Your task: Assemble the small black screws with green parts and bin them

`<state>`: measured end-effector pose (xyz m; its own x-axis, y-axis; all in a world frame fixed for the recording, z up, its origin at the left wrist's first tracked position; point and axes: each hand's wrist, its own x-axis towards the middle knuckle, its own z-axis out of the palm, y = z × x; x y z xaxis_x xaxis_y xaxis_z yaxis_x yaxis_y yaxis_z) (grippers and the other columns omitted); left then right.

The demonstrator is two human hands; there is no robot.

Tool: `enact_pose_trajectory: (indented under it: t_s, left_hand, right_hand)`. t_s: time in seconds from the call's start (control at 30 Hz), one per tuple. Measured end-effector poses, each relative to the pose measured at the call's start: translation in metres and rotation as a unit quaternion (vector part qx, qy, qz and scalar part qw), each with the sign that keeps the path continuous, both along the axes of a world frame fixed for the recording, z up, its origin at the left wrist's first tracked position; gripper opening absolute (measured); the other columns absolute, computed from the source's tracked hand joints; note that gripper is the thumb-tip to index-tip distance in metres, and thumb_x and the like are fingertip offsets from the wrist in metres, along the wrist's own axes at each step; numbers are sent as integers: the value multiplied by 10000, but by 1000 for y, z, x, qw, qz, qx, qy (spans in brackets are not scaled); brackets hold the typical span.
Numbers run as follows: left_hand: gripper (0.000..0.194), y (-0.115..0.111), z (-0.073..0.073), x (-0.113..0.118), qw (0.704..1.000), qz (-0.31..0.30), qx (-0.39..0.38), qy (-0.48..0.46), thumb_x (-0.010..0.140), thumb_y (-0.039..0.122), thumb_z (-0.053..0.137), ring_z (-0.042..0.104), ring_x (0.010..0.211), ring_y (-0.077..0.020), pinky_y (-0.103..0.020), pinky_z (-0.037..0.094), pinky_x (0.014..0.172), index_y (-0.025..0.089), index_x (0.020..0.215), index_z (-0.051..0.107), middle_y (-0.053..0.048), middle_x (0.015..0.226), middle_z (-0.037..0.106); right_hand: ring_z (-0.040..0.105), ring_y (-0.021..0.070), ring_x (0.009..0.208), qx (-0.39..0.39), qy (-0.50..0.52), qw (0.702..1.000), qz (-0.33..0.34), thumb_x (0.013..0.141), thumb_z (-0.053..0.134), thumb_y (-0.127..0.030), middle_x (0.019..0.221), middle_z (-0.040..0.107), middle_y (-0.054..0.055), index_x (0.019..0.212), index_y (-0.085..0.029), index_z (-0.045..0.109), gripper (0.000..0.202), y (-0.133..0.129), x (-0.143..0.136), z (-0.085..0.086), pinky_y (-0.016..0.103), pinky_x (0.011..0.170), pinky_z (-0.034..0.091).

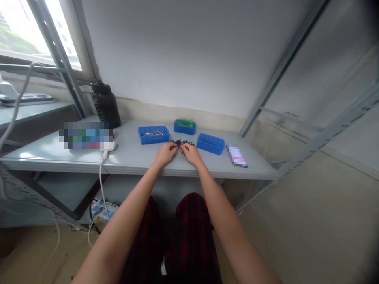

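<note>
My left hand (166,153) and my right hand (191,153) meet over the grey shelf top, fingers pinched together on something too small to make out. Just behind my fingertips lies a pile of small black parts (179,142). To its left is a blue bin (154,139) with thin silvery metal pieces. Behind the pile stands a smaller blue bin (185,130) holding green material. On the right sits another blue bin (211,147), whose contents I cannot tell.
A dark bottle (106,104) stands at the back left. Near it are a blurred colourful item (85,135) and a white plug (108,146) with a cable. A phone-like object (236,156) lies at the right. Metal posts frame the shelf.
</note>
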<state>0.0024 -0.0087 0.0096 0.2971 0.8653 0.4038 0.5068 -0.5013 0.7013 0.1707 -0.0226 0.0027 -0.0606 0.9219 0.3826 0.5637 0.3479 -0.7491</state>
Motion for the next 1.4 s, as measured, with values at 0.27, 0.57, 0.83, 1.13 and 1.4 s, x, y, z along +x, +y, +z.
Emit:
enact_pose_trajectory:
  t_s: [0.27, 0.57, 0.83, 1.13, 1.4]
  left_hand:
    - [257, 0, 0, -1, 1000, -2, -4, 3, 900, 265, 534, 675, 907, -242, -316, 485, 834, 149, 979, 749, -100, 984, 757]
    - [257, 0, 0, 0, 1000, 6, -6, 10, 895, 260, 540, 680, 922, -251, -323, 492, 852, 150, 990, 753, -109, 1000, 758]
    - [257, 1, 0, 0, 1000, 3, -2, 15, 892, 256, 539, 680, 917, -245, -310, 495, 840, 150, 981, 756, -111, 996, 756]
    - [257, 0, 1, 0, 1000, 2, -9, 16, 888, 253, 535, 677, 923, -244, -322, 497, 851, 160, 979, 756, -106, 1001, 756]
    - [265, -1, 2, -1, 1000, 3, -14, 15, 892, 267, 537, 677, 906, -244, -322, 501, 848, 150, 988, 754, -108, 976, 757]
  right_hand:
    - [607, 151, 700, 2, -2, 1000, -2, 936, 487, -352, 717, 679, 0, 749, -212, 601, 260, 1, 0, -1, 254, 719, 411]
    - [604, 153, 699, -3, -1, 1000, -2, 933, 489, -352, 716, 678, -1, 740, -214, 601, 262, 0, 0, 1, 253, 707, 409]
    - [610, 150, 704, -4, -6, 1000, -2, 932, 489, -356, 723, 681, -1, 724, -213, 593, 273, 0, -1, 1, 251, 706, 412]
    - [609, 155, 718, -5, -45, 999, -18, 947, 486, -330, 721, 683, 6, 743, -212, 611, 267, -3, -3, 5, 252, 718, 403]
    - [610, 165, 736, 4, -70, 997, -22, 964, 470, -320, 741, 688, 17, 773, -215, 633, 272, -5, -4, 5, 259, 728, 390]
